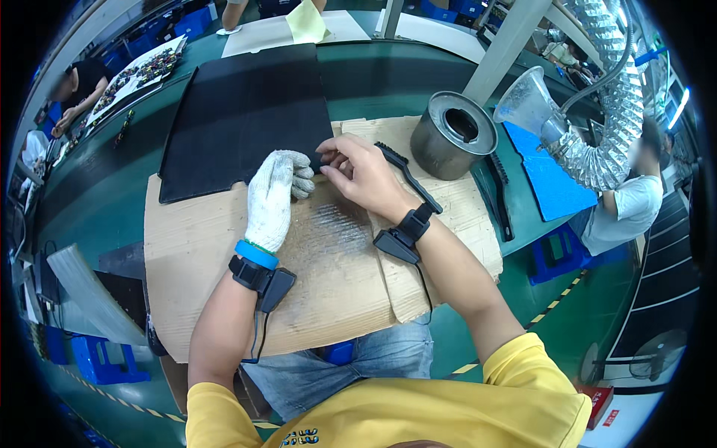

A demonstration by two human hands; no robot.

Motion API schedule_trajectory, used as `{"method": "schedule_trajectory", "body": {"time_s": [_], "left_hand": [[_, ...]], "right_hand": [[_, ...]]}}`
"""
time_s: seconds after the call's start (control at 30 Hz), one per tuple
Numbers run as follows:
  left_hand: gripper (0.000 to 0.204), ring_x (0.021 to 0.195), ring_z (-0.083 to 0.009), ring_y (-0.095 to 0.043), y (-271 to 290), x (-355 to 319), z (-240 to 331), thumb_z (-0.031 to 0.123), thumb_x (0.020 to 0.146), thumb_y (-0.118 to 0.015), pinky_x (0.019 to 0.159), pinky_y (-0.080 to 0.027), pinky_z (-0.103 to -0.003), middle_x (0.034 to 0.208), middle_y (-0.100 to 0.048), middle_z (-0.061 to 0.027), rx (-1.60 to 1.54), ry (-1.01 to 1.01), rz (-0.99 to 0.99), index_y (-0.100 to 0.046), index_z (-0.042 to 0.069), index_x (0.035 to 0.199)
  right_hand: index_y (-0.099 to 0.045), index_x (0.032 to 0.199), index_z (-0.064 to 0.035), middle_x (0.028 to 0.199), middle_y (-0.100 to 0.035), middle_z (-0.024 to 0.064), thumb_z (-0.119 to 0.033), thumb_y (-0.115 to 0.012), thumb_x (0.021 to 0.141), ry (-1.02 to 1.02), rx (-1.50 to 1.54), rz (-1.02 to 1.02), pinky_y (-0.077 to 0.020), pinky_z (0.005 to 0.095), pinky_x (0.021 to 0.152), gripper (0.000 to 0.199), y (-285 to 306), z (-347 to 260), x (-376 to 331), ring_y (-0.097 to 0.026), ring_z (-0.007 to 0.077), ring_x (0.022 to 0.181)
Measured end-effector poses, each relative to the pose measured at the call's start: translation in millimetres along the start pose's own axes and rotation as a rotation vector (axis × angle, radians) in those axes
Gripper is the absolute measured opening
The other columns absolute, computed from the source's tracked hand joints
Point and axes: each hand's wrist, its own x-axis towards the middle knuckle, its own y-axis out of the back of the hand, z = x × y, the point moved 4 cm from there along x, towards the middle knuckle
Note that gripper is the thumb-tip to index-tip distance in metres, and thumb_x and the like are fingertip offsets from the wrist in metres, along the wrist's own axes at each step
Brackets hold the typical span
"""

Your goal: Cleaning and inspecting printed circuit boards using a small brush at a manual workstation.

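Note:
Both my hands meet over the cardboard, at the near right corner of a large flat black panel [250,112]. My left hand [275,196] wears a white knit glove; its fingers are curled in, and what they hold, if anything, is hidden. My right hand [360,173] is bare, with thumb and fingers bent into a pinch just beside the gloved fingertips. Something small and dark may sit between the two hands, but it blends with the panel. A black-handled brush [409,176] lies right of my right hand on the cardboard sheet [321,291].
A metal can [453,136] with a hole in its top stands at the right, beside a second black brush [499,196]. A clear suction hood [532,108] on a silver duct hangs near a blue mat [551,175]. Other people work at the far left, back and right.

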Motion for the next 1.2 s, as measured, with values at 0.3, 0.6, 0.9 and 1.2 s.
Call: {"method": "schedule_trajectory", "body": {"time_s": [0.3,0.6,0.9,1.2], "left_hand": [[0.037,0.077,-0.0109,-0.064,0.2,0.3,1.8,0.035,0.116,-0.047,0.072,-0.053,-0.027,0.094,-0.069,-0.0051,0.029,0.0,-0.006,-0.066,0.003,0.113],[0.036,0.077,-0.01,-0.064,-1.3,-0.2,1.3,0.035,0.115,-0.048,0.071,-0.053,-0.026,0.094,-0.069,-0.0047,0.018,-0.025,-0.015,-0.066,0.004,0.112],[0.034,0.078,-0.0075,-0.063,0.1,-0.4,0.6,0.034,0.115,-0.051,0.071,-0.052,-0.024,0.093,-0.069,-0.0026,-0.024,-0.003,-0.017,-0.068,0.004,0.113],[0.036,0.075,-0.0069,-0.061,-2.9,-0.1,3.8,0.035,0.115,-0.05,0.069,-0.051,-0.024,0.091,-0.068,-0.0023,0.013,-0.019,-0.033,-0.067,0.004,0.111]], "right_hand": [[-0.068,0.121,-0.0013,0.102,-0.069,0.0113,0.001,-0.072,0.093,-0.112,-0.021,-0.037,-0.0595,0.031,0.078,0.029,2.6,-3.4,1.7,-0.072,0.0191,0.086],[-0.067,0.121,-0.0012,0.116,-0.062,0.0103,0.007,-0.074,0.089,-0.127,0.098,0.08,-0.0595,0.0285,0.081,0.034,3.9,5.2,-0.1,-0.073,0.0175,0.09],[-0.066,0.12,0.0008,0.129,-0.056,0.0117,0.009,-0.076,0.086,-0.113,0.097,0.147,-0.062,0.0295,0.088,0.037,1.6,12.8,1.2,-0.072,0.0199,0.101],[-0.067,0.118,0.0026,0.127,-0.057,0.0132,0.007,-0.077,0.086,-0.092,-0.059,0.203,-0.0638,0.0297,0.084,0.033,7.5,19.6,-0.8,-0.072,0.0212,0.102]]}}
